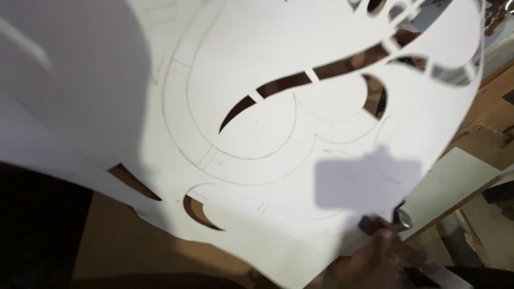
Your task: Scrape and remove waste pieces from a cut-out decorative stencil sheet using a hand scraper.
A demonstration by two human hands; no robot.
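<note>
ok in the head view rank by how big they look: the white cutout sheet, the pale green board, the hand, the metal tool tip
1. white cutout sheet, though it is nearest the camera
2. pale green board
3. hand, only partly in view, so its place against the board is unsure
4. metal tool tip

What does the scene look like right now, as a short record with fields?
sheet: large white paper sheet with pencilled curves and cut-out curved slots, filling most of the view
right hand: hand at the sheet's lower right edge, gripping a slim metal tool
left hand: not in view
surface: brown wooden workbench under the sheet
beside: pale board to the right
light: soft shadows across the sheet
</note>
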